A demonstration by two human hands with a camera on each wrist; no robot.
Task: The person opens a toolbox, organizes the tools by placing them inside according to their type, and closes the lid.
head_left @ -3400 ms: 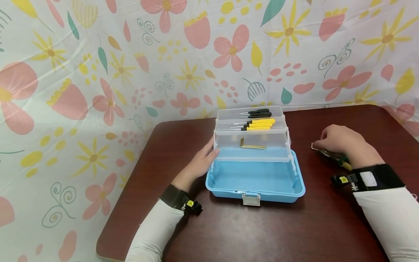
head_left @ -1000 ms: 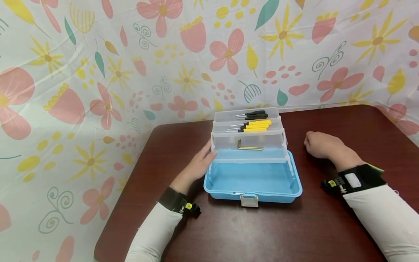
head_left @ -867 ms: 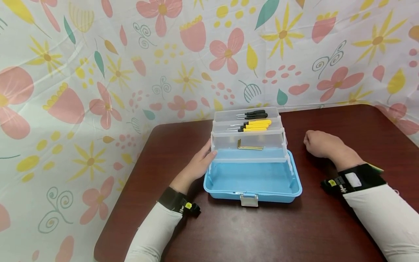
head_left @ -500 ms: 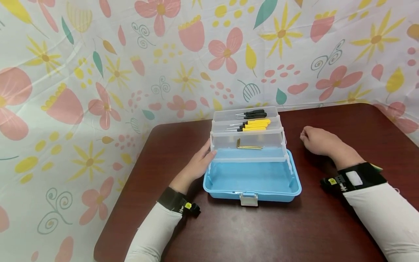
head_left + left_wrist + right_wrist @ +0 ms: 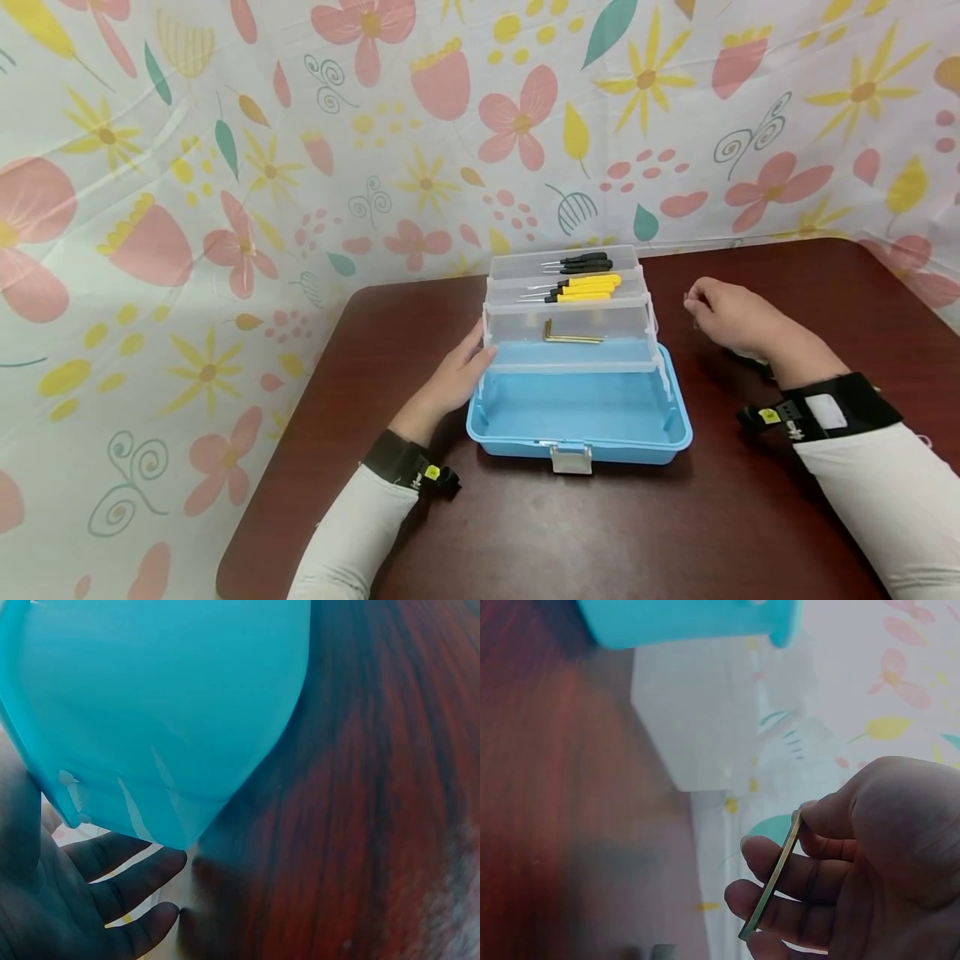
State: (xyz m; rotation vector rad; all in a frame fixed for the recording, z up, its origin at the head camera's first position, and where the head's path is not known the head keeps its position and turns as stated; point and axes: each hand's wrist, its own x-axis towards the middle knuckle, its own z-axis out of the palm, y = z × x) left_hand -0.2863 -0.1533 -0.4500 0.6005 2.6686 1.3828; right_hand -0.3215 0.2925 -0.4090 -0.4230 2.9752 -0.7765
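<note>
My left hand (image 5: 454,375) rests against the left side of a light blue toolbox (image 5: 581,452), its thumb by the edge of the clear trays. In the left wrist view, the fingers (image 5: 139,885) lie fairly straight near the box wall. Right of the box, my right hand (image 5: 738,317) is raised over the table. The right wrist view shows it pinching a brass-coloured hex key (image 5: 771,881) between thumb and fingers. Two similar hex keys (image 5: 573,339) lie in the lowest clear tray. Yellow-handled screwdrivers (image 5: 588,288) fill part of the middle tray, and black-handled screwdrivers (image 5: 585,263) the top one.
A tool with a green part (image 5: 750,360) lies under my right forearm, mostly hidden. The toolbox's bottom compartment (image 5: 577,408) faces up, with its pale latch (image 5: 572,460) at the front. Behind the dark wooden table (image 5: 555,533) hangs a floral cloth (image 5: 450,150).
My right hand first reached by the tool on the right, then moved left. In the last half second it has lifted slightly away from the camera. My left hand has stayed on the toolbox.
</note>
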